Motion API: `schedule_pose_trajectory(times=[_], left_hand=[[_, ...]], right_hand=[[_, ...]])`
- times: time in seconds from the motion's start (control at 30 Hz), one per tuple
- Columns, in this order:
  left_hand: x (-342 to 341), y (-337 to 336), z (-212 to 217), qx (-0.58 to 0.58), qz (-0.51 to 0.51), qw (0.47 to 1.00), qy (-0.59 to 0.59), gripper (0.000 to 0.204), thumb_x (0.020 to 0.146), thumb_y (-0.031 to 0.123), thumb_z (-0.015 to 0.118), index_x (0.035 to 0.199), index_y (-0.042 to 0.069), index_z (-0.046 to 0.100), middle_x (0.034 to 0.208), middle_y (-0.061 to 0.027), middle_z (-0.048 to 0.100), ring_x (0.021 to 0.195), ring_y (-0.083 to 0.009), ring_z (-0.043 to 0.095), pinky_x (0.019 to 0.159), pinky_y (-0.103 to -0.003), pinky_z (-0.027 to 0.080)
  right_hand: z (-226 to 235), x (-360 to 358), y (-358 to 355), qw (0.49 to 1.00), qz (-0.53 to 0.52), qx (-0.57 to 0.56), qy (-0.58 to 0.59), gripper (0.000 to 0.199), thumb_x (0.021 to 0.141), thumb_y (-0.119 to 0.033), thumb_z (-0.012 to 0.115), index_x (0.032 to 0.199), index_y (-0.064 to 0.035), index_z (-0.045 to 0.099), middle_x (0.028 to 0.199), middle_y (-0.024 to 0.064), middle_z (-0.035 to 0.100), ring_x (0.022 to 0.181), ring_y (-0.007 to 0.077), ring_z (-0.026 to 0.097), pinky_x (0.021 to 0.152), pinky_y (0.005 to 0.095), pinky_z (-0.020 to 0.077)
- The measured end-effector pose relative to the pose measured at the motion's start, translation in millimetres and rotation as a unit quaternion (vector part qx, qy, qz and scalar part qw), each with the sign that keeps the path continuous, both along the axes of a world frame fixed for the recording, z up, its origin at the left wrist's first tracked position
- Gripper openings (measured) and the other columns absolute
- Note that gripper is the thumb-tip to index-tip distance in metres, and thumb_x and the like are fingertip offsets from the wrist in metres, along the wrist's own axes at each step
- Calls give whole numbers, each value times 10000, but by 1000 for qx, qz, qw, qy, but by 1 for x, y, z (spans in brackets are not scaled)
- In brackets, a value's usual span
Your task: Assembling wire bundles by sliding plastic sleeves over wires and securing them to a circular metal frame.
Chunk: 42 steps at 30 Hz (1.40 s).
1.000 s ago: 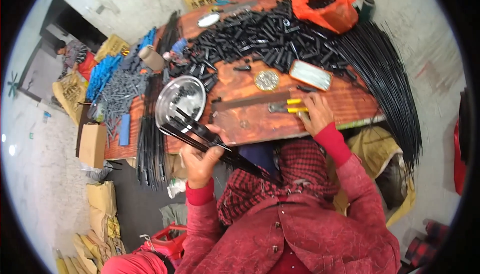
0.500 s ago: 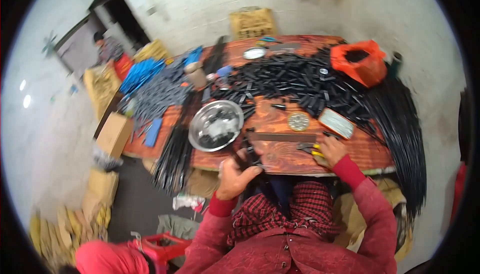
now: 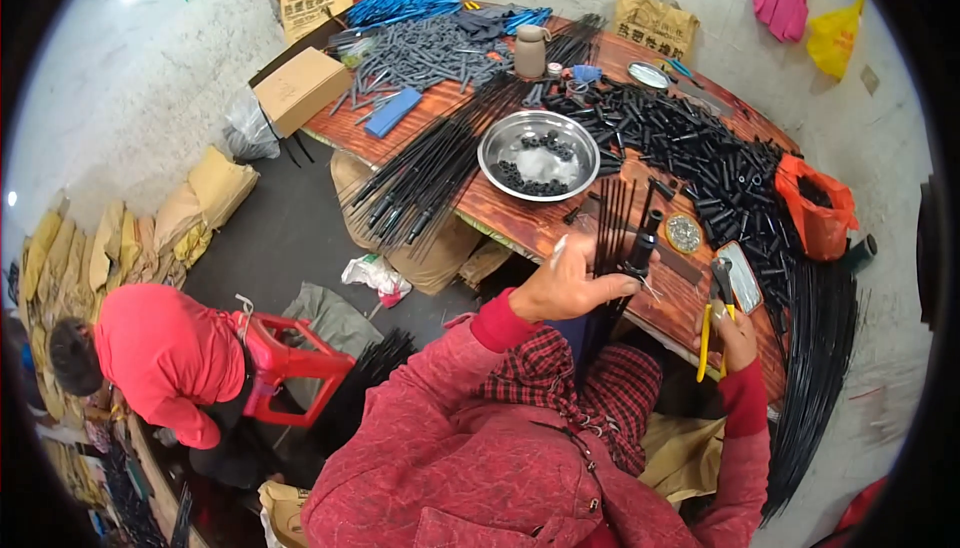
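Note:
My left hand [image 3: 568,286], over the near table edge, is closed around a bundle of thin black rods [image 3: 612,223]. A stubby black tube [image 3: 645,238] stands upright at the thumb side of that bundle; whether it sits on a rod I cannot tell. In my right hand [image 3: 738,338] is a pair of pliers [image 3: 716,313] with yellow handles, jaws pointing away from me and clear of the rods. A steel bowl [image 3: 490,170] holding small black rings stands beyond my left hand. Past the tube sit a round tin of small metal pieces [image 3: 684,233] and a rectangular tin [image 3: 738,278].
Black tubes [image 3: 690,148] are heaped across the far side of the wooden table [image 3: 535,226]. An orange bag [image 3: 822,233] stands at the right, above long black rods [image 3: 815,378]. More rods [image 3: 430,173] overhang the left edge. A person in red [image 3: 165,348] bends beside a red stool [image 3: 300,358].
My view has swung to the left, bringing the person and the stool further in. The pliers, earlier low at the table under my right hand, are now held up in it.

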<state>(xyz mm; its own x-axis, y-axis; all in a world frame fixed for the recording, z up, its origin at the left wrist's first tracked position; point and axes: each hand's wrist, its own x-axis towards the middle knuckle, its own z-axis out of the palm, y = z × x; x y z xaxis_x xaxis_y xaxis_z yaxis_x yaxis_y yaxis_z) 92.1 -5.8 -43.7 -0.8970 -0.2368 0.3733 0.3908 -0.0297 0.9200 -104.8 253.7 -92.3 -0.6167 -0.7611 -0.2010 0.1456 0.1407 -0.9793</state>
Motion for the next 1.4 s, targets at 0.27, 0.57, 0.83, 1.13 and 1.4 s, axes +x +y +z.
schedule_pose_trajectory(times=[0.27,0.57,0.83,1.13,1.4], left_hand=[[13,10,-5,-6,-7,999,38,357,834,58,704,1171,-11,609,1027,-51,649,965,-130,598,867,-303,489],[22,9,13,-174,76,982,-13,299,804,126,716,1068,-8,676,940,-94,700,858,-157,657,796,-317,517],[7,19,2,-79,-11,997,-12,359,840,88,701,1165,-42,621,966,-56,649,889,-136,610,804,-283,486],[7,28,9,-77,-3,997,-33,383,843,77,706,1192,-43,604,970,-68,660,913,-148,634,836,-283,497],[4,32,12,-129,39,991,-14,355,840,83,706,1166,-34,631,959,-82,683,898,-156,651,819,-285,508]], right_hand=[[88,53,-1,988,151,-5,12,485,938,-424,566,967,56,632,909,153,671,759,209,677,711,320,560],[134,63,-17,951,285,99,69,426,938,-346,550,960,64,665,903,128,696,780,169,681,714,289,542],[137,57,-7,935,324,129,71,393,969,-373,582,984,4,692,884,55,703,777,113,653,683,265,529],[149,53,-6,891,333,184,249,391,949,-381,618,782,-34,678,615,22,607,573,93,568,538,294,445],[165,47,-17,843,350,204,354,468,944,-416,607,701,-16,608,590,82,587,542,213,576,529,366,429]])
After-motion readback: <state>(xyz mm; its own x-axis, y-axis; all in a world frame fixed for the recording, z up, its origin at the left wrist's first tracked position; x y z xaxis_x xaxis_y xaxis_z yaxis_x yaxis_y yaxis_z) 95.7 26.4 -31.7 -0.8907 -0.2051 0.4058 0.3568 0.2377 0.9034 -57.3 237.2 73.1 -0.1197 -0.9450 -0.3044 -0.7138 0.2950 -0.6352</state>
